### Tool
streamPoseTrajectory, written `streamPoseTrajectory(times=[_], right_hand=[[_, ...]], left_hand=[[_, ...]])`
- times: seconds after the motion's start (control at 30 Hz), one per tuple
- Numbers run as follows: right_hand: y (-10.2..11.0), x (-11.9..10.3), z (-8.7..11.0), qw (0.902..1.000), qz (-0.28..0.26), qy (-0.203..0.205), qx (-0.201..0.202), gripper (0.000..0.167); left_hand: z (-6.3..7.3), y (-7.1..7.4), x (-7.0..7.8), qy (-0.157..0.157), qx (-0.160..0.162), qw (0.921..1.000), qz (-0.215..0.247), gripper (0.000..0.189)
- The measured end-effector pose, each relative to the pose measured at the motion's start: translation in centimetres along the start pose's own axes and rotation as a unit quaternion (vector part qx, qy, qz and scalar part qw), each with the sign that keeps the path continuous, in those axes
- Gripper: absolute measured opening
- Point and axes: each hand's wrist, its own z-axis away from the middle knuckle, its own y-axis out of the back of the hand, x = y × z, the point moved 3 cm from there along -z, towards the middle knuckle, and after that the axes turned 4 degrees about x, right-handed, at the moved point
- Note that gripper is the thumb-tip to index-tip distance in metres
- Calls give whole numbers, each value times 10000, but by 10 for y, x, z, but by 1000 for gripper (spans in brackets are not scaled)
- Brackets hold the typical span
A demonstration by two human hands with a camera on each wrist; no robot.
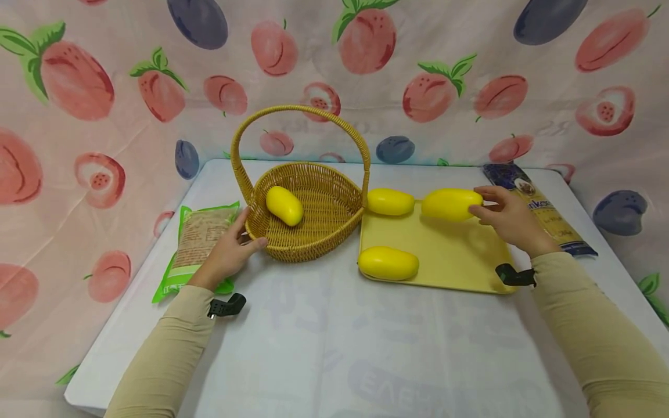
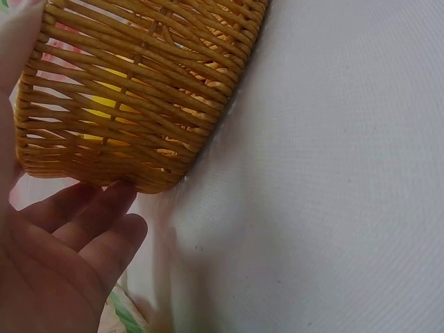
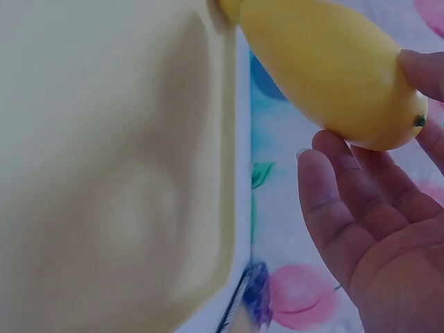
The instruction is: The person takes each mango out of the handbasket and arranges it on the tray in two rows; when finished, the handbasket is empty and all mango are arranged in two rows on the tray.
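yellow fruit [image 1: 452, 205] sits pinched in my right hand [image 1: 514, 223] at three o'clock; my left hand [image 1: 230, 251] grips the basket [image 1: 325, 219] around its eight o'clock, probably steadying it.

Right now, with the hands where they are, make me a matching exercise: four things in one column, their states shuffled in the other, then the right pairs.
Things:
1. left hand
2. right hand
3. wicker basket
4. green-edged bag

States:
A. has one yellow fruit inside
B. partly hidden from the head view by the left hand
C. grips the side of the wicker basket
D. holds a yellow fruit by one end

Right pairs: 1-C, 2-D, 3-A, 4-B
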Motion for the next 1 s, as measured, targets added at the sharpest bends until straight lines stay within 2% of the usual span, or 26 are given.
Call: streamPoseTrajectory(times=[0.5, 0.77, 1.0], right_hand=[[3, 32, -10, 9987, -282, -359, -233, 71], [6, 38, -10, 9984, 105, -453, -334, 85], [4, 42, -14, 9976, 421, -480, -259, 92]], left_hand=[[-1, -1, -4, -40, 31, 10000, 23, 94], [-2, 0, -4, -95, 37, 9999, -7, 92], [-2, -1, -4, -82, 40, 9999, 58, 91]])
